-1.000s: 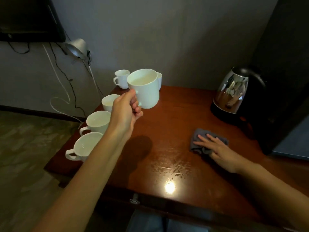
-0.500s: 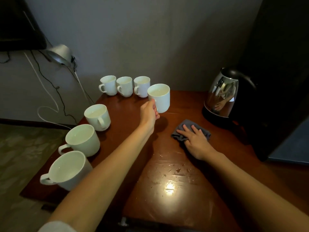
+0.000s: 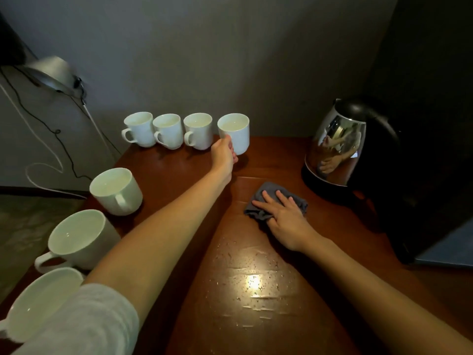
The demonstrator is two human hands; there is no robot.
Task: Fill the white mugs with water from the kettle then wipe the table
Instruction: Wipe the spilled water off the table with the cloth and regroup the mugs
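My left hand (image 3: 224,152) grips the handle side of a white mug (image 3: 236,133) with water in it, at the right end of a row of three small white mugs (image 3: 169,130) along the back of the brown table (image 3: 256,290). Whether the held mug rests on the table I cannot tell. My right hand (image 3: 284,216) lies flat, fingers spread, on a grey cloth (image 3: 268,198) in the middle of the table. Three larger white mugs (image 3: 116,190) stand along the left edge. The shiny steel kettle (image 3: 337,142) sits on its black base at the right. Water droplets (image 3: 245,267) speckle the near table.
A tall black appliance (image 3: 422,124) stands right of the kettle. A grey wall is close behind the table. A silver lamp head (image 3: 51,73) and cables (image 3: 46,139) hang at the left, beyond the table edge. My white sleeve (image 3: 84,319) covers the near left corner.
My left hand has carried the mug from mid-air near me to the back of the table, at the end of the mug row. The right hand stays on the cloth.
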